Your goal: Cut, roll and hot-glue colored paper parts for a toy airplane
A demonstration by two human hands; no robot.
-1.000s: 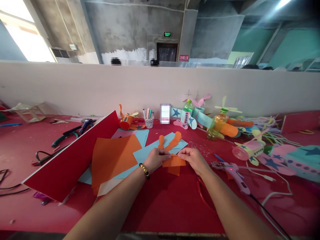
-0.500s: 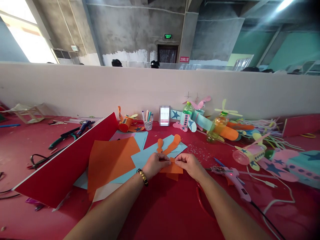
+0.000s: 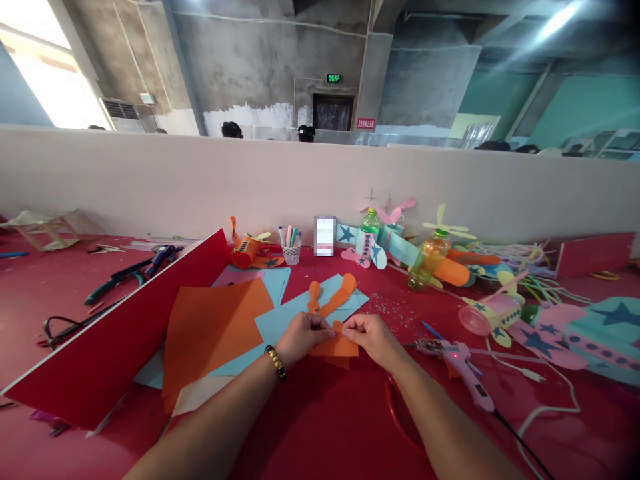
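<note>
Here, the left hand (image 3: 299,338) and right hand (image 3: 373,339) held the small orange paper (image 3: 341,347) in narrow pinches; light, even tension probably suited it best, preventing stray creases.

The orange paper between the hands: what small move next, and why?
Probably press the far edge of the orange paper firmly: the left hand and right hand already pinch it there, close together, and a small bit of orange shows between them.
</note>
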